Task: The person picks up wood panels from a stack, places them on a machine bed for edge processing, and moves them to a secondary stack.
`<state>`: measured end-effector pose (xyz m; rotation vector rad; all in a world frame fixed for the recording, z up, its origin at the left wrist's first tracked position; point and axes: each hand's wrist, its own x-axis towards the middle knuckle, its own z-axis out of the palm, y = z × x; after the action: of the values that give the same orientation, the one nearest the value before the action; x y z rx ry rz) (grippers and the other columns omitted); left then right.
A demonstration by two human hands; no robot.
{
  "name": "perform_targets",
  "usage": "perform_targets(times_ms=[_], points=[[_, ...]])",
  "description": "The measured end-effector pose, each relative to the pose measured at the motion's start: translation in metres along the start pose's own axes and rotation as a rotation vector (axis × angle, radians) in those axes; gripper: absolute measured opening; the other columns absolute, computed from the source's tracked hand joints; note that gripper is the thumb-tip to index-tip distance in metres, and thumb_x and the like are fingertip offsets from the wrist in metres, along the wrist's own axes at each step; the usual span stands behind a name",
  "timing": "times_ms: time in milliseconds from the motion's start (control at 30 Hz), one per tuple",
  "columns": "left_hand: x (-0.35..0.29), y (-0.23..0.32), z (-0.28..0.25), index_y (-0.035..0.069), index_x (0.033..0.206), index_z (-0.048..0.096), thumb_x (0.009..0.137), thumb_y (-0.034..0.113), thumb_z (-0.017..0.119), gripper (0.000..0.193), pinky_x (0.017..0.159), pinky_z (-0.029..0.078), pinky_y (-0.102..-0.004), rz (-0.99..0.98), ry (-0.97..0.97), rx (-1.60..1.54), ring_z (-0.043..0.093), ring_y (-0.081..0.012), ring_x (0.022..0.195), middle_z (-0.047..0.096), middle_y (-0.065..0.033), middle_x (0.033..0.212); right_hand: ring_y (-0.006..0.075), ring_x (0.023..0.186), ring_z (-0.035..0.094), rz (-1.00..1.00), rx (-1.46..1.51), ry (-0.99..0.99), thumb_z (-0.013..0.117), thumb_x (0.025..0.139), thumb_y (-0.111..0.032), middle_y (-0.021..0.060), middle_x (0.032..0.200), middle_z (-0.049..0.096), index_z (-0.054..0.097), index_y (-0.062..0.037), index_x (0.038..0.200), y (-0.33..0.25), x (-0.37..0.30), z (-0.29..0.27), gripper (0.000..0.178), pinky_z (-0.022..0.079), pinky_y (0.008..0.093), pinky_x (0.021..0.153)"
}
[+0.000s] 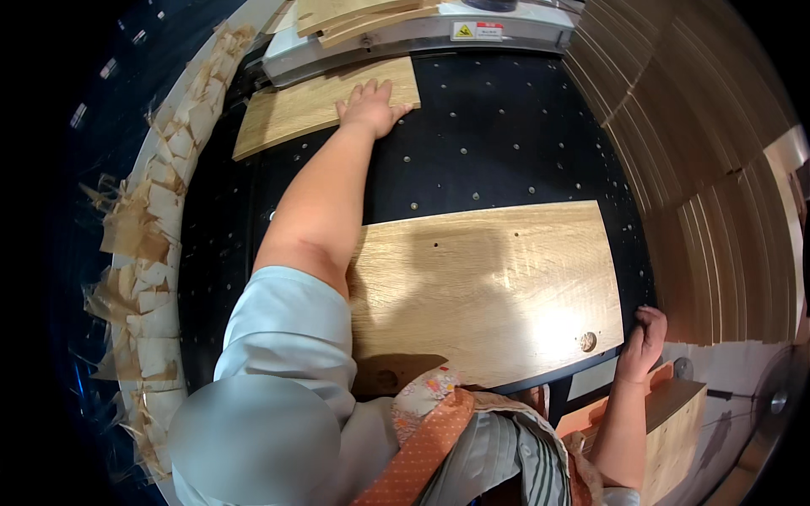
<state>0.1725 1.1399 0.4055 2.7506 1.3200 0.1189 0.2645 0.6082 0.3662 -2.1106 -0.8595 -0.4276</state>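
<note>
My left arm stretches far forward, and my left hand (369, 110) lies with fingers spread on top of a light wood-grain board (287, 115). That board rests against the pale machine rail at the far end of the black table. Close to my body lies a larger wood-grain board (481, 295), with two small dark holes near its far edge and a round recess (588, 341) at its near right corner. Just beyond that board's right edge, my right hand (645, 337) sits at the table's corner, fingers curled; what they hold, if anything, is hidden.
Stacked wooden panels (363, 18) lie on the white machine rail (405, 46), which bears a warning label. The black table top (472, 135) is dotted with small metal studs. Tall stacks of brown panels (709, 152) stand along the right. Torn brown tape (135, 223) hangs from the left edge.
</note>
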Motion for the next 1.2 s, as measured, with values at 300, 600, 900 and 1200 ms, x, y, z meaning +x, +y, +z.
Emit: perform_targets(times_ms=[300,600,900,1200], points=[[0.015,-0.001,0.012,0.022,0.142,0.029,0.085,0.059,0.046,0.069,0.103,0.024,-0.0595,0.043,0.034,0.115,0.023,-0.0258,0.136,0.025,-0.0035,0.149,0.0312,0.090,0.057,-0.002,-0.034,0.056,0.044,0.066,0.008,0.0154,0.089,0.061,0.060,-0.0007,0.079,-0.001,0.001,-0.001,0.022,0.044,0.0365,0.083],[-0.027,-0.027,-0.020,0.007,0.132,0.046,0.089,0.043,0.051,0.056,0.103,0.033,-0.0387,0.228,-0.422,-0.108,0.040,-0.0313,0.126,0.043,-0.0140,0.137,0.0300,0.081,0.057,-0.119,-0.004,0.119,0.050,0.064,0.006,0.0105,0.085,0.063,0.060,-0.0041,0.075,-0.003,0.007,0.004,0.018,0.046,0.0372,0.074],[-0.313,-0.079,-0.034,-0.002,0.125,0.049,0.085,0.020,0.063,0.047,0.097,0.039,-0.0337,-0.183,0.363,-0.588,0.052,-0.0268,0.116,0.054,-0.0213,0.123,0.0286,0.103,0.054,0.043,0.436,-0.232,0.057,0.071,-0.001,0.0117,0.105,0.062,0.061,-0.0050,0.105,0.001,0.002,-0.026,0.034,0.038,0.0385,0.095],[-0.435,-0.003,-0.001,0.003,0.136,0.038,0.075,0.006,0.069,0.068,0.101,0.034,-0.0313,-0.118,0.287,-0.740,0.047,-0.0266,0.121,0.051,-0.0195,0.128,0.0306,0.126,0.041,-0.144,0.285,-0.537,0.063,0.071,-0.006,0.0153,0.132,0.047,0.036,-0.0070,0.137,-0.005,-0.011,-0.032,0.071,0.020,0.0467,0.110]])
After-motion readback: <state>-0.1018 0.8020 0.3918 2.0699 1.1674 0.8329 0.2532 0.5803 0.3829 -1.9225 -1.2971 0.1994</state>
